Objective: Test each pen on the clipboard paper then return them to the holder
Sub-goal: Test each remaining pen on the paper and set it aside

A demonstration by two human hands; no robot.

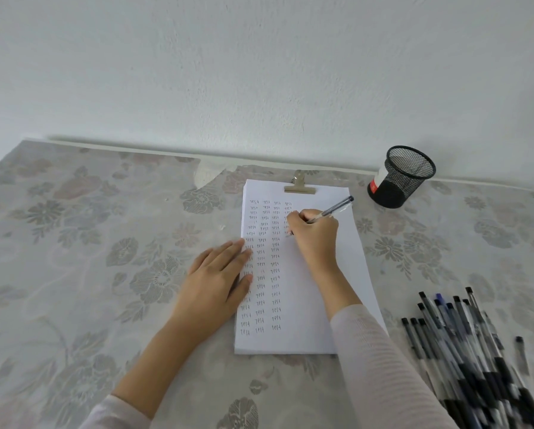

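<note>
Nearest, at 4 o'clock: pile of pens [469, 345] loose on the table [104, 274], probably awaiting testing. Presses flat left hand [216, 277], fingers straight, on clipboard paper [302, 320]; grips pen [336, 207] in curled right hand [313, 233] fingers, writing. Farthest, at 1 o'clock: holder [398, 178], no pens showing; most work seemingly left.

A floral tablecloth [104, 274] covers the table against a white wall [259, 72].

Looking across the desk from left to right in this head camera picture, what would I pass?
The left hand → paper on the clipboard → black mesh holder → pile of pens. The right hand, writing with a pen, lies over the paper, so it is left out.
</note>
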